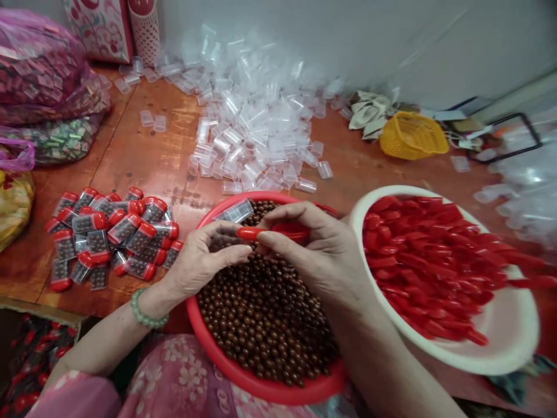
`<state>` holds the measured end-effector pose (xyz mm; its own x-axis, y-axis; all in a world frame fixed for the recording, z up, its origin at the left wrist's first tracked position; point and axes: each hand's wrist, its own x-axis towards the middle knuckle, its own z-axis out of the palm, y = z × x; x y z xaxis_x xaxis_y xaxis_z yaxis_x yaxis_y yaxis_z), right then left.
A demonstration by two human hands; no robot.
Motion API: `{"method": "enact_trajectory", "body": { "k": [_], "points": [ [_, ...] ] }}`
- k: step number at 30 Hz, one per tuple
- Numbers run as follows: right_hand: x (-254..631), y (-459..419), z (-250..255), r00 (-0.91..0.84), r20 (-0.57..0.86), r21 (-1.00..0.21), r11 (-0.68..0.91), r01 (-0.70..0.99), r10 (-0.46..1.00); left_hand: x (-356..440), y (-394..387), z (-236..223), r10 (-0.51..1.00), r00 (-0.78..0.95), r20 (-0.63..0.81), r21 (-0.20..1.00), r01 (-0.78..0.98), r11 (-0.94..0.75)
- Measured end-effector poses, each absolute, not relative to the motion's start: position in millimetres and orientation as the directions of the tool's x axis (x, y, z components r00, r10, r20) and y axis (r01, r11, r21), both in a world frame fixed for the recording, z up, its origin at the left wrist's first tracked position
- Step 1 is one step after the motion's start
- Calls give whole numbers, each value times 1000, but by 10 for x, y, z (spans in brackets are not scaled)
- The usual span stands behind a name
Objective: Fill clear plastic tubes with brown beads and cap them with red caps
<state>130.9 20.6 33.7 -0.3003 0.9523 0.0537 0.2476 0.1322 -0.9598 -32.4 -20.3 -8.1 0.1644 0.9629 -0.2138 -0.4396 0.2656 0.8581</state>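
A basin [261, 386] of beads [265, 313] sits front and centre, with a bowl [500, 360] of caps [418, 267] to its right, filled tubes [108, 232] on the bench [152, 168] to its left, empty tubes [243, 128] behind it, a basket [413, 136] behind the bowl, and bags [39, 69] at far left

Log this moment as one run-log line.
Left hand: curled over brown beads in red plastic basin | Right hand: fingers pinch red plastic cap | Beside: white basin of red caps; filled capped clear tubes

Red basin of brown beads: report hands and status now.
Right hand pinching red plastic cap. Left hand over brown beads, grip unclear. Clear plastic tube lying on beads. Filled red-capped tubes beside red basin.
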Motion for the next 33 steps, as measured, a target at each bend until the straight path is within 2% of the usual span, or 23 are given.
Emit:
{"method": "enact_trajectory", "body": {
  "k": [4, 11, 15, 18, 22, 26, 30, 33],
  "points": [
    [1328, 142, 211, -439, 67, -928, 218, 302, 896, -324, -191, -137, 968, 83, -235, 798, -553, 241],
    [1398, 138, 207, -569, 160, -754, 473, 457, 806, -361, -184, -113, 975, 24, -219, 853, -481, 204],
    [1480, 139, 227, -591, 124, -753, 463, 467, 797, -380, -181, -73, 975, 6, -221, 905, -372, 207],
    [1526, 105, 227, -533, 128, -793, 409, 452, 836, -380, -165, -74, 975, 23, -221, 908, -360, 215],
    [1484, 33, 176, -377, 166, -885, 307, 352, 911, -356, -146, -80, 973, 55, -223, 890, -397, 226],
    [1359, -2, 112, -242, 230, -945, 275, 174, 943, -299, -149, -73, 961, 116, -250, 843, -463, 275],
    [1248, 1, 68, -210, 249, -966, 257, 10, 945, -226, -160, -86, 928, 247, -280, 749, -548, 372],
    [1230, -9, -3, -202, 279, -960, 280, -25, 939, -199, -158, -100, 902, 307, -304, 687, -585, 431]
  ]
}}
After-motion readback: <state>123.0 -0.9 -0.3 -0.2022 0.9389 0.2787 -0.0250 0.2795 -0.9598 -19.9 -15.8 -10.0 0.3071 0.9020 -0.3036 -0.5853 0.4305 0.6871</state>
